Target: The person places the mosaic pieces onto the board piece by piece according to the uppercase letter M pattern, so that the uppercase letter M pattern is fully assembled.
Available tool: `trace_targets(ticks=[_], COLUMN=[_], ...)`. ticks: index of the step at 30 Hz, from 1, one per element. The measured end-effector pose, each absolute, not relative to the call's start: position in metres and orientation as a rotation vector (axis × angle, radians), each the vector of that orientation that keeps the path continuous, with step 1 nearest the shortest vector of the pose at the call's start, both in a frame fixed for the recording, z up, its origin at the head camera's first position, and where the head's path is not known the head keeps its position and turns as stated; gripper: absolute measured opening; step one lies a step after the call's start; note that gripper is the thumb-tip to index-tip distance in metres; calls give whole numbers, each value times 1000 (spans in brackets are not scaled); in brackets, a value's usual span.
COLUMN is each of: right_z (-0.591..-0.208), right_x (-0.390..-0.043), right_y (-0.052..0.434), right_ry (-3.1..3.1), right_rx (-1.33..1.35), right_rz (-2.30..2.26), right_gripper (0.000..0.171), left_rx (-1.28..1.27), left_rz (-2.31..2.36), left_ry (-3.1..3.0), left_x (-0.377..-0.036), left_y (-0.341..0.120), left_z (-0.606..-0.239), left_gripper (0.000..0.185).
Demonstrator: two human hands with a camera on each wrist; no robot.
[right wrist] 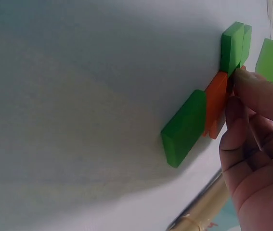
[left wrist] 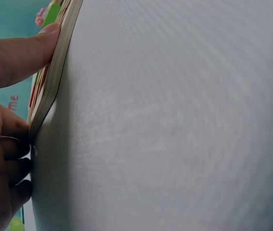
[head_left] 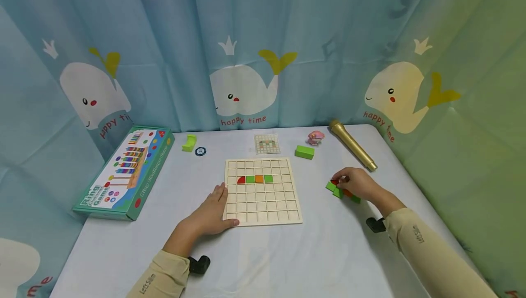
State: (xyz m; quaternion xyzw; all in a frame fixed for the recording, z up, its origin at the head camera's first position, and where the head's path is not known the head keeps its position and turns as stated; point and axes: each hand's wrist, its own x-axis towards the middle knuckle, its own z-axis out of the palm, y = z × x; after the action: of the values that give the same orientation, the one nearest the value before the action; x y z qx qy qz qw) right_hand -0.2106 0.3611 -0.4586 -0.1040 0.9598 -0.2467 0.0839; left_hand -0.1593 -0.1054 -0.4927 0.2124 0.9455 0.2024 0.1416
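My left hand [head_left: 211, 209] rests at the left edge of a wooden grid board [head_left: 263, 200], fingers along its side and thumb on its front edge. In the left wrist view, the thumb [left wrist: 25, 53] lies on the board's rim. On the grid, a red quarter-round tile [head_left: 241, 180], a green tile [head_left: 250, 179], an orange tile [head_left: 259, 179] and another green one form a row. To the right of the board, my right hand [head_left: 357, 184] pinches a red tile [head_left: 334, 182] between thumb and index finger, amid a small pile of green tiles [right wrist: 184, 127] and orange tiles [right wrist: 215, 98].
Behind the board lie a pattern card [head_left: 267, 144], a green block [head_left: 304, 152] and a pink figurine [head_left: 315, 138]. A gold microphone [head_left: 353, 146] lies at back right. A game box [head_left: 127, 172], a light-green piece [head_left: 189, 143] and a dark disc [head_left: 200, 151] are at left.
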Motion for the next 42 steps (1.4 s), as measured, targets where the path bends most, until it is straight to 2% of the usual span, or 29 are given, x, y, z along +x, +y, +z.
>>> trace_targets(ticks=[10,23,33,39,42], right_z=[-461,-450,-443,-444,-445], right_x=[-215,-215,-219,-223,-225], right_y=[358,359,349,340,335], right_ry=[2887,2848,2856,2841,2840], right_rx=[-416,-339,-300,-300,-297], right_rz=[-684,-707,-856,-866,-854], right_gripper=[22,6,9,23,18], left_rx=[610,617,609,612,615], left_rz=[598,613,599,608,620], left_ry=[2729,2721,2732,2732,2732], left_x=[-159,-158,-159,-159,-159], left_y=[-105,-103,-106,-105,-105], left_z=[-493,-489,-493,-493,-493], left_gripper=[102,102,102,102,102])
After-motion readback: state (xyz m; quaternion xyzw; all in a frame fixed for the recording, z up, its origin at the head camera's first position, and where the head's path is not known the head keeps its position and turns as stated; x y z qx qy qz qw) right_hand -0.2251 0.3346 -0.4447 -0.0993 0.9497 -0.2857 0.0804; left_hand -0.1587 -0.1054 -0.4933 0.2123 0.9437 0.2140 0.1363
